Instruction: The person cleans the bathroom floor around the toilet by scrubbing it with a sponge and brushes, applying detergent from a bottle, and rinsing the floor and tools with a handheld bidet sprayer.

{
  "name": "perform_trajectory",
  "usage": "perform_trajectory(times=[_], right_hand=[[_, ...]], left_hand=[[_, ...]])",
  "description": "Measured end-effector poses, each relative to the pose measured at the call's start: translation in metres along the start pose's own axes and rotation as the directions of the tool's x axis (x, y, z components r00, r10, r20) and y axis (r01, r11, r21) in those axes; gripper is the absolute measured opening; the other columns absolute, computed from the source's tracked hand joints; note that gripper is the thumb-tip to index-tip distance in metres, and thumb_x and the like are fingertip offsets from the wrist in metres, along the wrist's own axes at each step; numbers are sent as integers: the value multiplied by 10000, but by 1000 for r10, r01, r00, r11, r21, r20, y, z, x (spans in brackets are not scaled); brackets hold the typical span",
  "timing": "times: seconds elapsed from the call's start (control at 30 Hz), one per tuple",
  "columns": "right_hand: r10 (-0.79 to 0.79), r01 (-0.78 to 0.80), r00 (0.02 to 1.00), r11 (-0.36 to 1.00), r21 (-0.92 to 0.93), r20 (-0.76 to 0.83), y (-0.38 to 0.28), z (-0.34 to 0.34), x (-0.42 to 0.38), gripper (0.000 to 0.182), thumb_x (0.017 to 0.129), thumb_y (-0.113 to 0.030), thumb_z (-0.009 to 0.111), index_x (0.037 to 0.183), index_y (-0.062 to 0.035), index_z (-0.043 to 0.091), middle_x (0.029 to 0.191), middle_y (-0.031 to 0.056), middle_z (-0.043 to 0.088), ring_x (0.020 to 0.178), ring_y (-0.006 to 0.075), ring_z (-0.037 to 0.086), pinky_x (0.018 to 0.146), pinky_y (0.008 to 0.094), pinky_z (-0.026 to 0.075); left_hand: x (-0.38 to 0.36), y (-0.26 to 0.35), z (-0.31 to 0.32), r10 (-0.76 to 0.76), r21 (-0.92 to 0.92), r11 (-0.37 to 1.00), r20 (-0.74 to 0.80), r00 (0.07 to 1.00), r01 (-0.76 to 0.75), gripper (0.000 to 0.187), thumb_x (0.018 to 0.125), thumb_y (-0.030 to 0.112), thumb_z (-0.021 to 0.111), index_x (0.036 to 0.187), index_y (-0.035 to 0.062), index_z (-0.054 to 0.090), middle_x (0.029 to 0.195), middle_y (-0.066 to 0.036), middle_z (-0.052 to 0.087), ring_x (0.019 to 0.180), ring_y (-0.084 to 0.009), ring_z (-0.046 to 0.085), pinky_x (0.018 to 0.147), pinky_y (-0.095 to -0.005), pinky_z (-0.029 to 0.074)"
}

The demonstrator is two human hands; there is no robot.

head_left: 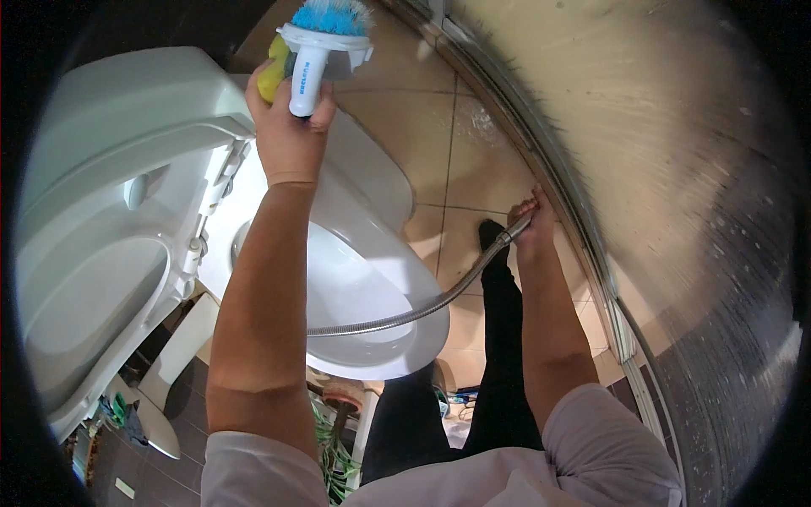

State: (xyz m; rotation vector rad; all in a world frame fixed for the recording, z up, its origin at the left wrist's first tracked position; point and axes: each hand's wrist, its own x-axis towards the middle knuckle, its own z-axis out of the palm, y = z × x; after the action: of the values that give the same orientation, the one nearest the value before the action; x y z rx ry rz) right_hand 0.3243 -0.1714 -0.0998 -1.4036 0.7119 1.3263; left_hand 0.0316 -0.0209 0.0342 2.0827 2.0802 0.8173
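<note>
Since my left hand (291, 142) squeezes a blue-bristled white brush (325, 40) and yellow sponge (273, 81), one could slip — my right hand (535, 226) grips bendy silver hose (446, 298).

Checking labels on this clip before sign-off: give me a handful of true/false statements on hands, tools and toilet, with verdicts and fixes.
1. The left hand grips a brush with a white handle. True.
2. The bristles are red. False: they are blue.
3. The right hand holds a metal hose. True.
4. The toilet lid is closed over the bowl. False: it stands open and the bowl is exposed.
5. In this view, the hose crosses the bowl. True.
6. The left hand holds only the brush. False: a yellow item is in its grasp too.
</note>
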Motion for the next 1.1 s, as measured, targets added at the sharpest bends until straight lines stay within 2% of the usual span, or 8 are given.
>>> perform_trajectory(times=[0.1, 0.37, 0.43, 0.5, 0.73, 0.83, 0.9, 1.1], right_hand=[[7, 4, 988, 997, 73, -154, -4, -26, -6, 343, 815, -222, 546, 544, -133, 357, 434, -4, 360, 343, 135, 375, 340, 266, 366], [112, -112, 994, 992, -65, -1, 19, -16, 16, 349, 808, -240, 551, 527, -144, 368, 417, -2, 374, 326, 136, 376, 328, 258, 367], [144, -134, 989, 976, -171, 46, 20, 6, 18, 342, 810, -238, 549, 532, -143, 373, 412, 0, 374, 322, 138, 374, 328, 257, 370], [211, -202, 975, 973, -113, 67, 20, 14, 22, 336, 810, -239, 550, 538, -143, 377, 408, 2, 369, 316, 141, 369, 334, 261, 377], [72, -77, 994, 996, -51, -78, 23, -51, 15, 316, 802, -223, 569, 549, -147, 397, 410, 4, 376, 316, 148, 374, 333, 267, 375], [146, -145, 983, 989, 12, -115, 35, -55, 28, 326, 799, -237, 577, 543, -149, 395, 408, 5, 376, 317, 150, 374, 332, 278, 363], [111, -105, 994, 974, -202, 14, 39, -24, 19, 330, 800, -240, 578, 541, -152, 393, 410, 1, 379, 317, 140, 380, 320, 273, 354], [142, -141, 990, 969, -203, -8, 25, -31, 24, 328, 784, -237, 595, 541, -149, 394, 413, -2, 390, 310, 136, 392, 295, 271, 349]], left_hand=[[0, 1, 0, -8, -4, 1000, 3, 1000, 8, 290, 707, 317, 632, 886, 91, 593, 1212, -99, 373, 964, -301, 514, 773, -358, 453], [0, 1, -1, -4, -3, 1000, 18, 1000, 4, 273, 690, 296, 635, 898, 122, 596, 1226, -69, 369, 898, -300, 544, 725, -368, 474], [0, 3, -3, -21, -46, 999, 78, 997, 24, 357, 713, 254, 636, 978, 29, 553, 1169, -154, 392, 1047, -321, 447, 882, -347, 376], [-1, 6, -3, -33, -31, 999, 85, 996, 36, 355, 715, 258, 634, 974, 29, 553, 1171, -155, 391, 1048, -323, 448, 876, -346, 381], [0, 5, -1, -36, -11, 999, 51, 998, 36, 258, 687, 286, 621, 880, 117, 588, 1225, -79, 369, 886, -312, 548, 725, -383, 471], [0, 9, -5, -41, -11, 999, 101, 994, 42, 370, 729, 281, 620, 994, 34, 545, 1184, -147, 386, 1050, -321, 450, 855, -343, 397], [0, 7, -6, -44, -10, 999, 114, 992, 46, 373, 730, 284, 620, 998, 36, 545, 1182, -146, 387, 1050, -321, 450, 854, -344, 398], [0, 8, -4, -33, -8, 999, 102, 994, 34, 371, 726, 285, 620, 998, 43, 546, 1180, -140, 388, 1048, -317, 453, 851, -344, 403]])
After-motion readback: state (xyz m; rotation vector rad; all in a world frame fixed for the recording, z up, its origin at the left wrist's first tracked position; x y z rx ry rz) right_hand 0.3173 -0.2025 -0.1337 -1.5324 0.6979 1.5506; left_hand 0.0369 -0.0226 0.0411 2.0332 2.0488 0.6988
